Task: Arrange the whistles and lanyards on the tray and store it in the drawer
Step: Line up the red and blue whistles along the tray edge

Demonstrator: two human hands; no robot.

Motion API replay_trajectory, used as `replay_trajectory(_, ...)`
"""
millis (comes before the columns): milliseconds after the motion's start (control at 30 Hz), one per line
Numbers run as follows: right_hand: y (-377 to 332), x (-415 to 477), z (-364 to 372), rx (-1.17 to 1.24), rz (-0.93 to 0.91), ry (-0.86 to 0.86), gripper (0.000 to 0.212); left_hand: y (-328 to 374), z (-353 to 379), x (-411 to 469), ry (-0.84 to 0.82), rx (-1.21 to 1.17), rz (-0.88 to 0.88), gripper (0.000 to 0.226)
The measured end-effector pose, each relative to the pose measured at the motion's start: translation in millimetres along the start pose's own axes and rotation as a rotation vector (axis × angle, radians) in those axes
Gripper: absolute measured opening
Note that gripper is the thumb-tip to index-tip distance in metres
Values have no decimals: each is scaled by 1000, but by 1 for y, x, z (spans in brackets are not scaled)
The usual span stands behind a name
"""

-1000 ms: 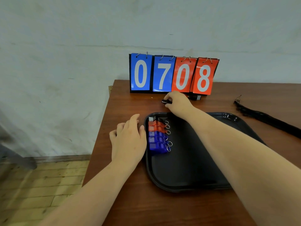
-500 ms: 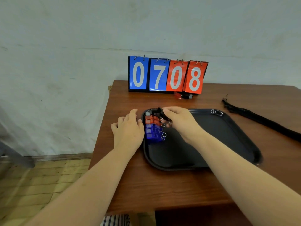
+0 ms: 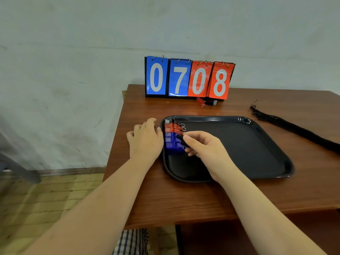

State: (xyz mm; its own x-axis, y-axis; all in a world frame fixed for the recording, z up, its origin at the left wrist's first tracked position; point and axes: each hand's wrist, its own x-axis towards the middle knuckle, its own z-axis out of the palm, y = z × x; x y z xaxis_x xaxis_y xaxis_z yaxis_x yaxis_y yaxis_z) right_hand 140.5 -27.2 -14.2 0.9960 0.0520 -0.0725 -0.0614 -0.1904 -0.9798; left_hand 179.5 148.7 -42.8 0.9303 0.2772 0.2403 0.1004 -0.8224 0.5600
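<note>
A black tray (image 3: 257,153) lies on the brown table. Along its left wall runs a row of whistles: a black one at the far end, red whistles (image 3: 170,127), then blue whistles (image 3: 171,142). My right hand (image 3: 202,146) hovers over the near end of the row and pinches a black whistle (image 3: 181,139) between thumb and fingers. My left hand (image 3: 145,138) rests flat on the table against the tray's left rim. A bundle of black lanyards (image 3: 294,127) lies on the table right of the tray. Two more whistles (image 3: 206,102), red and black, lie at the scoreboard's foot.
A flip scoreboard (image 3: 189,79) reading 0708 stands at the table's back edge against the wall. The table's left edge (image 3: 117,137) drops to a wooden floor. A dark panel shows under the table's front edge.
My right hand picked a black whistle from near the scoreboard and carried it back over the whistle row in the tray. My left hand stayed by the tray's rim.
</note>
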Motion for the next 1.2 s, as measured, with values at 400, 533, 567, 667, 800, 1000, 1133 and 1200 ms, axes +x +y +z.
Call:
replay_trajectory(400, 2, -10, -1, -335, -166, -87, 27, 1, 0, -1, -4, 7, -5, 39)
replay_trajectory(533, 2, -13, 0, -471, -282, -95, 26, 1, 0, 0, -5, 3, 0, 40)
replay_trajectory(567, 3, -13, 1, -487, -300, -92, 25, 0, 0, 0, -5, 3, 2, 40)
replay_trajectory(667, 5, -13, 3, -526, -310, -91, 24, 1, 0, 0, -6, 5, 1, 39)
replay_trajectory(800, 5, -13, 6, -574, -326, -102, 24, 1, -1, -1, -2, 4, -3, 39)
replay_trajectory(1000, 5, -12, 7, -624, -326, -88, 24, 2, -1, -1, -6, 8, -6, 38)
replay_trajectory(1133, 4, -12, 6, -637, -338, -81, 26, 3, -2, -2, -9, 16, -8, 37)
replay_trajectory(1200, 4, -12, 6, -641, -337, -79, 27, 4, -3, -2, -6, 20, -8, 37)
